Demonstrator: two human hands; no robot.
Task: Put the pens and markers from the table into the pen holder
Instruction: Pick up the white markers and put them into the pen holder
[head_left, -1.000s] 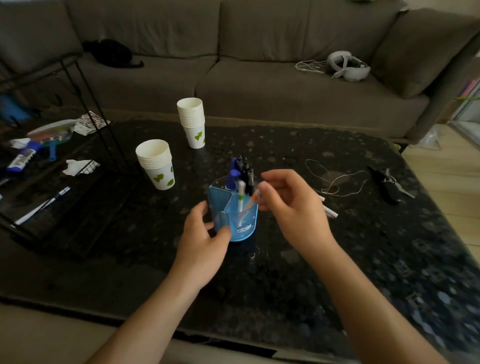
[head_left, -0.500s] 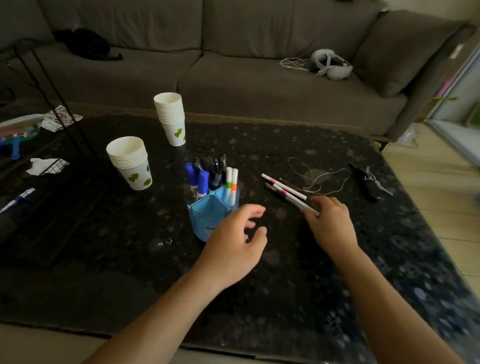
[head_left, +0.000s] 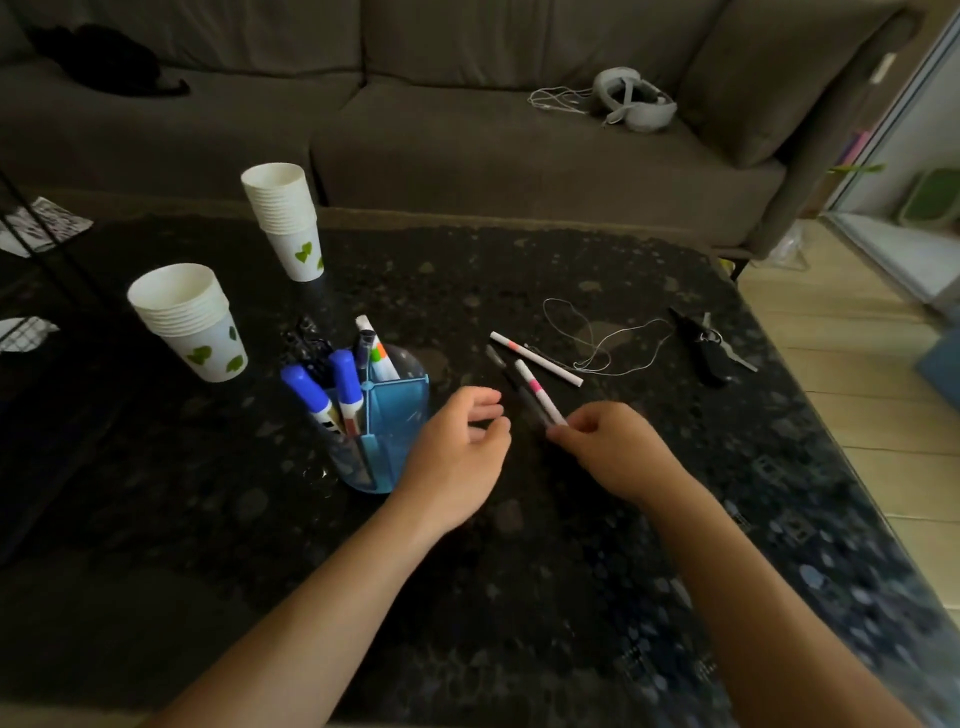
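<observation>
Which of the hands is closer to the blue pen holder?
Left. The left hand hovers just beside the pen holder; the right hand is farther right, pinching a pink-banded pen.

Pens (head_left: 537, 396) beside blue holder (head_left: 397, 415)

This is a living room in a home. A wide grey-brown sofa (head_left: 467, 130) with soft cushions runs along the back, and a low dark speckled counter (head_left: 519, 545) stands just before it. Stacked paper cups (head_left: 187, 319), a headset (head_left: 636, 101) left on the sofa seat, and pale wooden flooring (head_left: 852, 415) beside a glass door (head_left: 914, 156) give it a domestic look.
</observation>
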